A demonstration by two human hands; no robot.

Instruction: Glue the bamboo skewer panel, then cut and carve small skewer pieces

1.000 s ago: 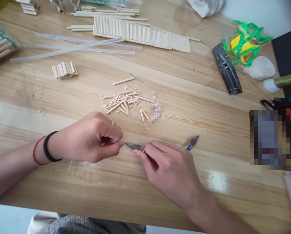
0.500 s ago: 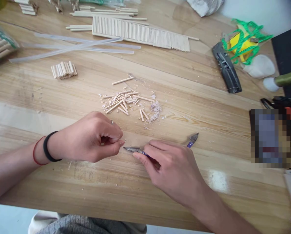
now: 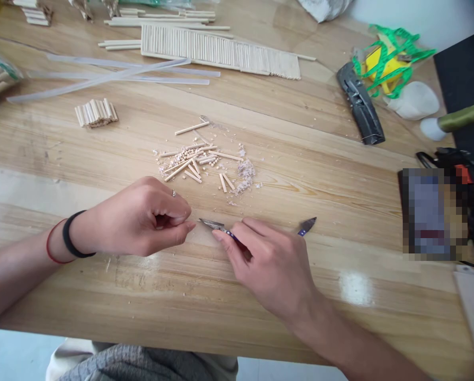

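Note:
My left hand [image 3: 145,217] is closed in a pinch over the table, thumb pressed against the curled forefinger. Whatever lies between those fingertips is too small or hidden to name. My right hand [image 3: 270,264] grips a small pointed cutting tool [image 3: 213,224] with a dark metal tip and a blue, white-dotted handle. Its tip points left, just short of the left fingertips. Behind the right knuckles a second dark blade [image 3: 309,225] with a blue base shows; I cannot tell whether it belongs to the same tool. Beyond both hands lies a pile of short wooden sticks [image 3: 193,161] and cut bits.
Pale shavings [image 3: 245,174] lie beside the pile. A stick bundle [image 3: 96,113], clear glue sticks [image 3: 113,79] and a slatted stick panel [image 3: 221,50] are farther back. To the right are a black tool [image 3: 359,106], green tape [image 3: 407,39] and a pixelated object [image 3: 433,214].
The view has shifted slightly, so things sit a little farther left and higher. The tool's tip has tilted upward beside the left fingertips. Both hands keep their grips.

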